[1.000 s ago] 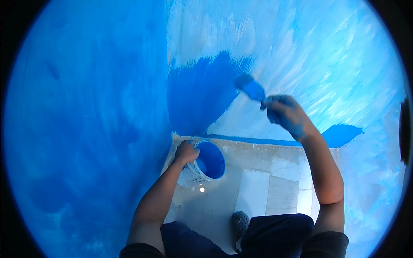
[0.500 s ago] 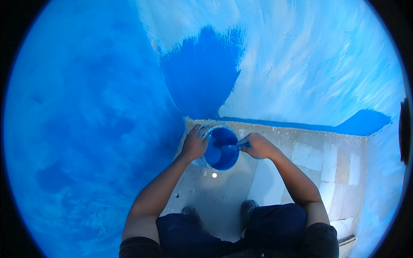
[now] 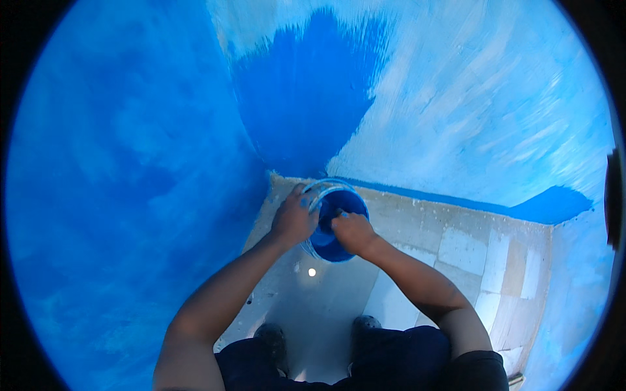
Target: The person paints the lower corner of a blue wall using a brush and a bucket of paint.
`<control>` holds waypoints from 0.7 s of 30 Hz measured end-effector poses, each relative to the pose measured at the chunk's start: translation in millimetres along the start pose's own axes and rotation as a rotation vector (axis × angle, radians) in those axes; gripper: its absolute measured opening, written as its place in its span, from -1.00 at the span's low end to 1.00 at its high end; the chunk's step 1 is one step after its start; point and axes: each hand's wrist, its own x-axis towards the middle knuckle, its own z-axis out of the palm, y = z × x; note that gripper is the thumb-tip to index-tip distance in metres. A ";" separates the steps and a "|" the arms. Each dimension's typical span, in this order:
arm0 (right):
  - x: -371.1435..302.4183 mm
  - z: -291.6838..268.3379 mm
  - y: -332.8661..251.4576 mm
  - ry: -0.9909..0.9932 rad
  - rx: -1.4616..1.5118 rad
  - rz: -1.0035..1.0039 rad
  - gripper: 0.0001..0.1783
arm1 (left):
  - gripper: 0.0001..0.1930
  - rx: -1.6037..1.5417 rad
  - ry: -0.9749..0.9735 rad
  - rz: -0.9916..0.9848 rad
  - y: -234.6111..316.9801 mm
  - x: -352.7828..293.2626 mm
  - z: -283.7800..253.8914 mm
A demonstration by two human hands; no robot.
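Observation:
A round bucket (image 3: 328, 184) with a pale, paint-smeared rim stands on the floor near the wall corner. Blue paint (image 3: 326, 246) coats its inside. My left hand (image 3: 295, 218) grips the bucket's left rim, fingers curled over the edge. Over the bucket's mouth, my right hand (image 3: 353, 232) is closed round the handle of a paintbrush. The brush is almost wholly hidden by the hand, and its bristle end is down inside the bucket. How deep the bristles sit in the paint cannot be seen.
Ahead, the pale blue wall (image 3: 456, 117) carries a large darker blue patch (image 3: 306, 98) and a dark strip along its foot. A mottled blue wall (image 3: 130, 195) rises at my left. Light floor slabs (image 3: 463, 249) lie to the right. My shoes (image 3: 270, 342) stand behind the bucket.
My right hand has moved left from beside the bucket to over its mouth, taking the brush inside. My left hand stays on the rim. The view has shifted slightly.

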 end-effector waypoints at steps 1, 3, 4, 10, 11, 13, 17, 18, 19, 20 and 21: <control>3.4 -3.8 6.1 -0.054 -0.004 0.002 -0.89 | -0.59 -0.012 -0.003 0.013 -4.5 2.1 0.9; 1.8 -16.9 10.7 0.030 0.088 -0.008 -0.86 | -0.59 -0.028 -0.016 0.040 -8.4 7.8 -12.1; -1.4 -18.8 14.7 0.070 0.142 -0.008 -0.85 | -0.59 -0.033 -0.011 0.022 -13.0 7.3 -8.4; -29.3 -72.4 55.7 0.192 0.900 0.185 -0.66 | -0.60 -0.137 -0.021 0.036 -17.2 18.2 -14.0; -34.7 -75.7 52.7 0.192 0.970 0.274 -0.67 | -0.60 -0.100 0.013 0.050 -19.3 15.2 -8.3; -40.4 -76.7 47.9 0.189 1.109 0.446 -0.69 | -0.61 -0.043 0.064 0.088 -27.0 12.0 -0.4; -45.7 -51.7 51.5 0.221 1.157 0.495 -0.73 | -0.62 -0.086 0.033 0.126 -29.1 17.3 1.0; -46.5 -50.1 47.9 0.227 0.976 0.426 -0.74 | -0.63 -0.120 0.026 0.110 -27.5 19.3 0.5; -45.6 -50.2 47.5 0.231 0.795 0.353 -0.75 | -0.60 -0.052 0.025 0.112 -26.1 22.5 2.7; -43.8 -46.4 47.5 0.186 0.782 0.317 -0.75 | -0.58 0.023 0.006 0.119 -26.7 23.8 3.2; -42.4 -42.6 48.2 0.141 0.769 0.281 -0.75 | -0.56 0.098 -0.013 0.127 -26.9 25.1 3.7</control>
